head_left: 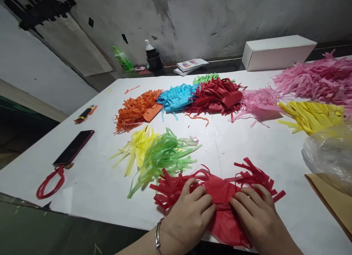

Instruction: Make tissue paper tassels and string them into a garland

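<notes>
Red fringed tissue paper [220, 190] lies at the table's near edge, its cut strips fanning out to both sides. Across its plain middle runs a crosswise fold. My left hand [189, 212], with a silver bracelet at the wrist, grips the paper left of that middle, fingers curled. On the other side my right hand [254, 211] has its bent fingers pressed together on the same fold. Both thumbs are hidden. Just beyond my left hand lie a green fringed bundle [167, 152] and a yellow one [141, 143], partly overlapping.
Farther back are orange [139, 110], blue [177, 97], dark red [217, 95] and pink [260, 102] fringed bundles. A phone [74, 148] and a cutter knife [84, 114] lie left. On the right are a clear plastic bag [330, 152] and brown paper [332, 196]. A white box [277, 53] stands behind.
</notes>
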A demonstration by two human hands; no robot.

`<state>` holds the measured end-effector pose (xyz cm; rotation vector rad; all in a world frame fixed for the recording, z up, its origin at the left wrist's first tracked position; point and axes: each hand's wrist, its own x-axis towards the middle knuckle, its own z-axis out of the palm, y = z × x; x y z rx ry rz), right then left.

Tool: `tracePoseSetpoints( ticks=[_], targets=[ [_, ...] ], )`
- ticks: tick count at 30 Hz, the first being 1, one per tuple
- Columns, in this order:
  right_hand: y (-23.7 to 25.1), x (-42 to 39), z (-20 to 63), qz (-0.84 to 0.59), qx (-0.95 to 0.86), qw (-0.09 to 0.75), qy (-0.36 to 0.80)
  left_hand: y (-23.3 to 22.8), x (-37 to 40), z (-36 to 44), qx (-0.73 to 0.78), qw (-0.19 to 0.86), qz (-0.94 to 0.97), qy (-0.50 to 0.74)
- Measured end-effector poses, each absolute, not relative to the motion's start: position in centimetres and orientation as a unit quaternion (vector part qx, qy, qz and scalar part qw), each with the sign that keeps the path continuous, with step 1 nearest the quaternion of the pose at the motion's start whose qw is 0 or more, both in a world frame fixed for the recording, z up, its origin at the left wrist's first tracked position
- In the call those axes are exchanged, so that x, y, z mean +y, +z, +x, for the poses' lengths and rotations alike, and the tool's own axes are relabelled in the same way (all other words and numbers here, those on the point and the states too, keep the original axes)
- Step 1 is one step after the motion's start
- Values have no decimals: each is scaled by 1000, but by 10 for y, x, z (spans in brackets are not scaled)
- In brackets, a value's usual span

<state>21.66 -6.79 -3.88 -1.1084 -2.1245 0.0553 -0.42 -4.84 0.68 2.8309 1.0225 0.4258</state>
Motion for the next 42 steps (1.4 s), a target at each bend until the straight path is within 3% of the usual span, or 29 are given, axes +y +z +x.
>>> tracePoseSetpoints(
  ticks=[4,11,21,31,35,42],
  targets=[
    [-38,-68,208,-407,-842,354,22,1,-45,0,345,47,927,139],
    [-33,-64,199,-392,-851,349,7,0,-42,2,384,131,895,186],
    [-37,-65,216,-374,-863,340,6,-8,-44,-3,377,86,902,193],
    [-35,-68,220,-469,-814,340,41,9,-53,6,473,150,853,163],
    [-31,-65,213,-510,-791,336,20,9,-49,11,484,105,858,134],
    [-34,-69,210,-432,-832,347,14,-1,-42,18,321,-21,939,125]
  ],
)
